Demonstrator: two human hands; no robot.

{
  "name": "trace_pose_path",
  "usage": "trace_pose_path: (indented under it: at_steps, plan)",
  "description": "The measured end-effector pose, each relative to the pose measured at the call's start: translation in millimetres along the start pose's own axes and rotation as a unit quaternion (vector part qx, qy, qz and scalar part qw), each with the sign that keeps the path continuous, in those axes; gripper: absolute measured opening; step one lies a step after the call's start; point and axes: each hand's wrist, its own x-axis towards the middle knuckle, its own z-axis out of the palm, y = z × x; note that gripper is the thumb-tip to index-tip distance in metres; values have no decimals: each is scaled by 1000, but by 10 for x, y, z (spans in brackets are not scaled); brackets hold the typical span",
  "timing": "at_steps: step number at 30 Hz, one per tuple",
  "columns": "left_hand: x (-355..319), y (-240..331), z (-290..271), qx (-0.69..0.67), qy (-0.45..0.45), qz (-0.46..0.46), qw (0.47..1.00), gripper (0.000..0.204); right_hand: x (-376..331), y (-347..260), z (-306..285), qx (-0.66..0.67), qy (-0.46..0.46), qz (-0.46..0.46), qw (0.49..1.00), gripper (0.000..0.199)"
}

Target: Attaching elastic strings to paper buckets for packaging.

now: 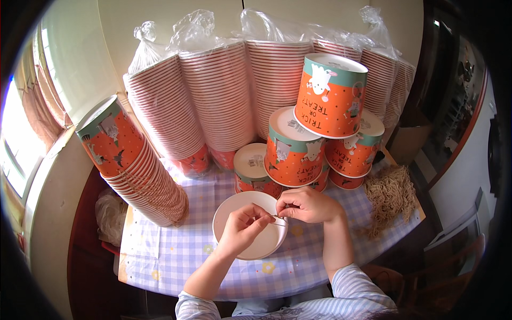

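Both hands meet over the rim of a white-lined paper bucket (226, 226), which stands mouth up near the front of the table. My left hand (246, 226) is closed, thumb and forefinger pinching a thin cord (278, 217). From the right, my right hand (306, 205) pinches the same short stretch of cord, its fingers curled. The cord is very thin, and most of it is hidden by the fingers. Just beyond the hands, orange and green paper buckets (293, 154) stand upside down, piled on each other, one (330, 96) on top.
A leaning stack of nested buckets (144, 186), with cords along its side, stands at the left. Tall bagged bucket stacks (216, 96) line the back. A heap of tan cords (392, 200) lies at the right edge. A checked tablecloth (181, 261) covers the table.
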Motion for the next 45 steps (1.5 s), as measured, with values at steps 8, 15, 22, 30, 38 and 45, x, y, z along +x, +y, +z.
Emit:
trace_pose_path:
  at_steps: [8,15,22,30,38,45]
  plan:
    - [8,48,-53,-74,9,16,997,5,-64,19,-58,46,-16,59,997,9]
    - [8,85,-46,39,-29,-13,999,12,-57,0,-46,49,-5,49,998,9]
    - [-7,-27,0,112,-45,-23,992,14,-20,-38,-12,53,-11,32,998,8]
    - [3,-2,26,116,2,28,993,11,-19,-53,-8,64,-22,37,997,8]
    - [1,18,59,136,43,42,989,7,-13,-54,5,50,-5,48,998,7]
    - [16,-61,40,141,71,66,985,6,-18,-73,-3,11,10,48,999,8]
